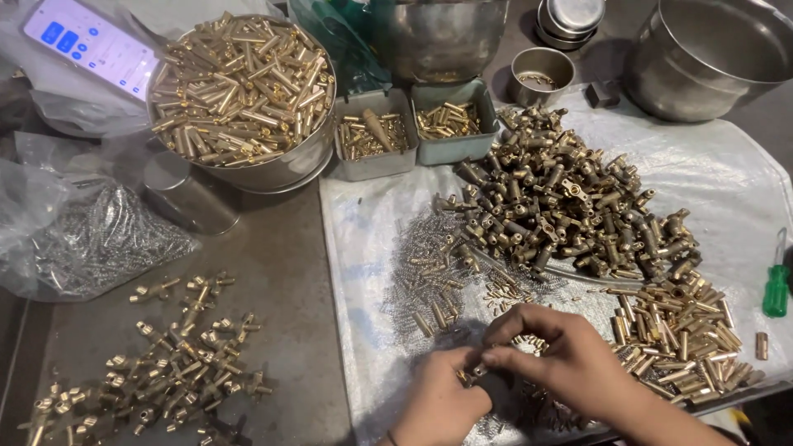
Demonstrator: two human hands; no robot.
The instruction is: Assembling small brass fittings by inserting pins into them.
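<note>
I see two hands low in the frame; my left hand (438,405) and my right hand (549,355) meet over the clear plastic sheet (727,182), fingers (505,357) pressed together, pinching a small brass piece (472,373) between the two hands, just above the near edge of the table (285,272); I cannot tell the piece's exact shape.

Loose parts are too many to count, but they lie in distinct heaps: one large pile of dark brass fittings (562,198) mid-sheet; one pile of short brass tubes (681,339) to the right of my right hand; one scatter of thin springs (429,264) just beyond my fingers; one spread of brass fittings (165,363) on the bare grey metal at the left.

Containers: one round steel bowl (273,169) heaped with brass tubes; two small grey trays (376,161), side by side, each holding some brass bits; one small steel cup (541,74); one big steel pot (710,58) at the far right, showing nothing inside; one plastic bag (91,239) of silvery small parts at the left; a green screwdriver (776,285) lies at the right edge; a lit phone (87,41) sits at the far left.
</note>
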